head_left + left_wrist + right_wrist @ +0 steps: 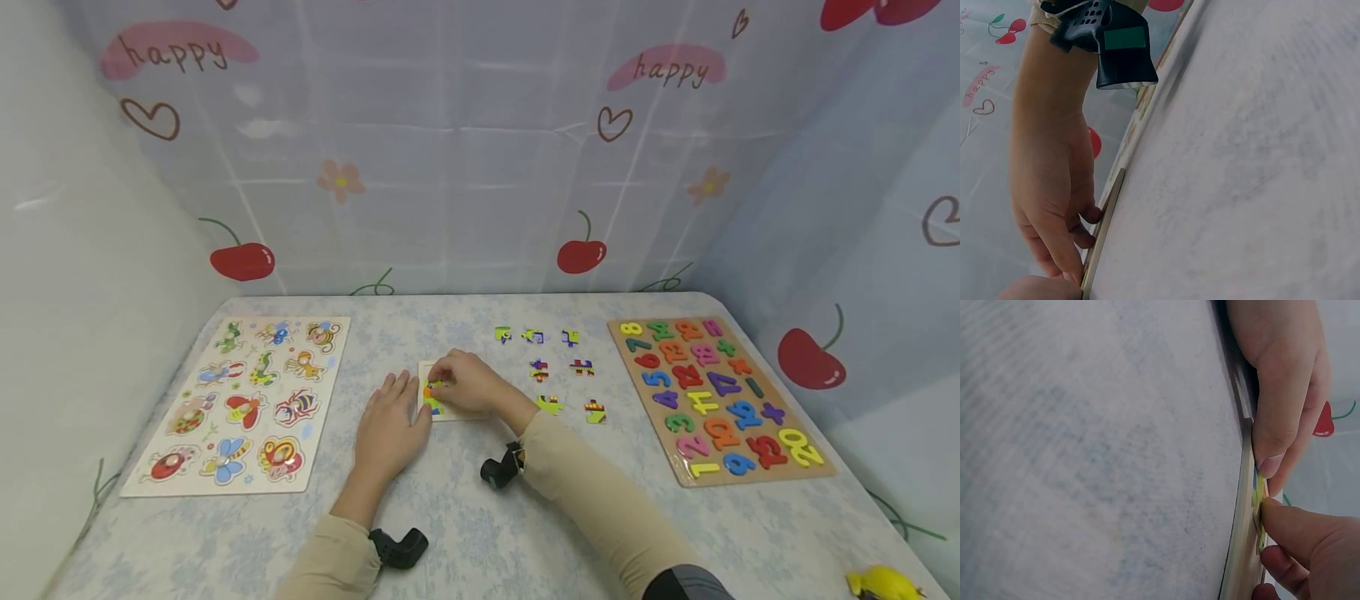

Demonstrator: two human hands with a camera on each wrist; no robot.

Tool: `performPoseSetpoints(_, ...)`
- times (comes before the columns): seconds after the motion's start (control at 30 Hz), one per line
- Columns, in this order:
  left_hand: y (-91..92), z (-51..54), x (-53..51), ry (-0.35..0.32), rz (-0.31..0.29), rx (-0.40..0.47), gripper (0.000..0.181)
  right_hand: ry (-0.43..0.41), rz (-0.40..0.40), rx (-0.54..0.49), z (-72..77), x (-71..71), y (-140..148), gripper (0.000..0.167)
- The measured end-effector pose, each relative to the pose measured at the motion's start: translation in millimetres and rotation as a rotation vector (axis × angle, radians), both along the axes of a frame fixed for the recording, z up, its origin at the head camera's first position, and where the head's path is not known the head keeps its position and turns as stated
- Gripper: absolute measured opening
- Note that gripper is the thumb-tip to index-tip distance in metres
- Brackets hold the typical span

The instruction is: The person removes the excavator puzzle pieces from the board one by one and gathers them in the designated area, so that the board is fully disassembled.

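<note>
A small wooden puzzle board [459,417] lies mid-table, with yellow, green and blue pieces [436,407] at its left side. My left hand [390,429] lies along the board's left edge with fingers extended; in the right wrist view its thumb [1270,464] touches a yellow-green piece. Over the board, my right hand [468,383] bends its fingers and pinches a small jigsaw piece at the board's surface. That piece is mostly covered by the fingers. Several loose jigsaw pieces [582,367] are spread to the right of the board.
At left lies an insect puzzle board [318,396]. A wooden number board [678,475] with colourful digits sits at right. A yellow object [885,582] is at the near right corner. A printed curtain [465,208] hangs behind the table.
</note>
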State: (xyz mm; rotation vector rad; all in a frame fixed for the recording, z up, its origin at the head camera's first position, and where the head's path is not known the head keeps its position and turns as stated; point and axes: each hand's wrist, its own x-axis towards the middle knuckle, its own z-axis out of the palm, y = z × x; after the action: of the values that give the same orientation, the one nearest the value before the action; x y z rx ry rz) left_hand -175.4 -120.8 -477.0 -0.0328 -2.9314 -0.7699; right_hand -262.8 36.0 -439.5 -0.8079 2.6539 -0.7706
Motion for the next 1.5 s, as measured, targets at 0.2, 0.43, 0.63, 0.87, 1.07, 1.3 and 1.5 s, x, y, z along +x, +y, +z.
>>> performPoseSetpoints(0.2, 0.5, 0.0, 0.0, 0.003, 0.007, 0.005, 0.059, -0.018, 0.02, 0.04, -0.6, -2.4, 1.1, 0.017)
performPoseSetpoints(0.43, 0.4, 0.8, 0.1, 0.002, -0.002, 0.005, 0.059, -0.041, 0.029, 0.03, -0.1, -3.7, 0.9, 0.017)
performPoseSetpoints(0.63, -0.1, 0.5, 0.0, 0.009, -0.005, 0.006, 0.059, -0.094, 0.029, -0.053, 0.7, -4.4, -0.5, 0.019)
performPoseSetpoints(0.87, -0.1, -1.2, -0.9, 0.017, -0.001, 0.007, 0.058, -0.103, 0.018, -0.103, -0.6, -4.9, 0.3, 0.019)
performPoseSetpoints(1.07, -0.4, -3.2, -2.3, 0.021, -0.001, -0.004, 0.058, -0.094, 0.045, -0.136, 0.3, -3.3, 3.0, 0.017)
performPoseSetpoints(1.3, -0.1, -2.5, -1.9, 0.018, 0.003, 0.0, 0.058, -0.092, -0.014, -0.161, -0.4, -4.9, 8.8, 0.015)
performPoseSetpoints(1.5, 1.3, -2.2, -1.5, 0.015, 0.015, 0.013, 0.059, -0.056, -0.097, -0.167, 2.3, -12.4, 26.7, 0.016)
